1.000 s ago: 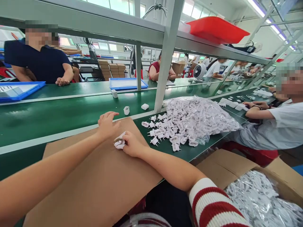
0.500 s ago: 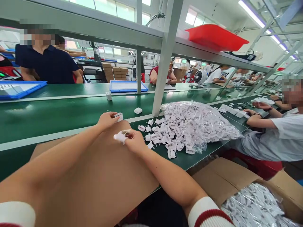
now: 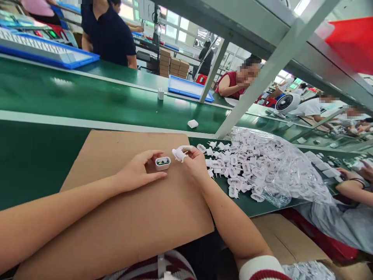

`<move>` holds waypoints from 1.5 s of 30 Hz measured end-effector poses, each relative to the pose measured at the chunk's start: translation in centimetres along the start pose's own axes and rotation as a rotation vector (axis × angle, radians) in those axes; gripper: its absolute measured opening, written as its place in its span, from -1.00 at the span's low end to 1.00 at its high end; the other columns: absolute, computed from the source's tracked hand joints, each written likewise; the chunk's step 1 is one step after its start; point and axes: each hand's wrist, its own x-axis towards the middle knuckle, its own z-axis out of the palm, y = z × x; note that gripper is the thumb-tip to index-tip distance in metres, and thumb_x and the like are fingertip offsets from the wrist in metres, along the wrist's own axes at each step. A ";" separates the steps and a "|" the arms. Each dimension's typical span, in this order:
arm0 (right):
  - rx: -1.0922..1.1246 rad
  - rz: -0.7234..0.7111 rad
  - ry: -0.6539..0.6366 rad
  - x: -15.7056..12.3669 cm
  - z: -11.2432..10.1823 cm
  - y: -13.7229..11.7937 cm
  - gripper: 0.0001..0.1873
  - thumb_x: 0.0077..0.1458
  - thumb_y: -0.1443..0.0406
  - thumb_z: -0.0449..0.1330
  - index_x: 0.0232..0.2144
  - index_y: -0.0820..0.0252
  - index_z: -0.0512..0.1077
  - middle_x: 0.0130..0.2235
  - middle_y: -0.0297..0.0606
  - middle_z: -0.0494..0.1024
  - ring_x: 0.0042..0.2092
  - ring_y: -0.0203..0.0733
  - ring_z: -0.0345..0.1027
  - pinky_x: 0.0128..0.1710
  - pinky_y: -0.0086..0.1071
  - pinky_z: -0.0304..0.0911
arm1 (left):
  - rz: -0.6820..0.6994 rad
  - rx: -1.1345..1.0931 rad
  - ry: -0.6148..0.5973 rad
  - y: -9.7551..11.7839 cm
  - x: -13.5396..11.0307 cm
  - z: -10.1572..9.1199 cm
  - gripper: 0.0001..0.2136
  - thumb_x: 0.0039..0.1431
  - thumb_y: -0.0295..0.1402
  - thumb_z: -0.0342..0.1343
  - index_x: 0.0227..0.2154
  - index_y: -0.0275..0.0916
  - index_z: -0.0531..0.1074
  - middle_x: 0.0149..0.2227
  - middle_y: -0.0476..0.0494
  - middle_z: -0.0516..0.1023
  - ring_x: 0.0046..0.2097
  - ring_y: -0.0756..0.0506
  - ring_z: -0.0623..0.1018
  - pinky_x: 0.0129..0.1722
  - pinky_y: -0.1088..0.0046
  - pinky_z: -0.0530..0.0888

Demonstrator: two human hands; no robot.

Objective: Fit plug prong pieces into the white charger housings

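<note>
A small white charger housing point(image 3: 162, 166) stands on the cardboard sheet point(image 3: 140, 210), its oval opening facing up and a circuit board point(image 3: 163, 161) showing inside. Around its left end is my left hand point(image 3: 140, 171), thumb and forefinger spread apart on either side; whether the curled fingers touch it I cannot tell. Just to the right, my right hand point(image 3: 198, 165) pinches a white plug cover point(image 3: 178, 154), held above the cardboard and apart from the housing. Loose white plug covers point(image 3: 233, 163) lie in a heap beyond my right hand, spilling from a clear plastic bag point(image 3: 294, 171).
Another white housing point(image 3: 192, 123) and a white block point(image 3: 160, 93) rest on the green line. Blue trays point(image 3: 189, 87) stand farther back. A slanting metal post point(image 3: 256, 85) rises behind the heap. Co-workers sit opposite and at right. A carton point(image 3: 279, 237) is below at right.
My left hand has brought the housing down and nearer onto the cardboard, and its fingers have spread. My right hand still holds the plug cover. The view has tilted and turned left.
</note>
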 end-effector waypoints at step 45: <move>-1.192 -0.530 -0.329 -2.5 2.2 -1.9 -0.84 -0.08 0.50 0.14 -0.52 0.15 0.40 -0.44 -0.33 0.30 -0.37 -0.23 0.21 -0.41 -0.37 0.07 | 0.225 0.009 -0.062 -0.9 -0.4 0.7 -0.72 0.22 -0.06 0.17 -0.28 -0.14 0.62 -0.19 -0.06 0.62 -0.14 -0.14 0.52 -0.04 0.33 0.35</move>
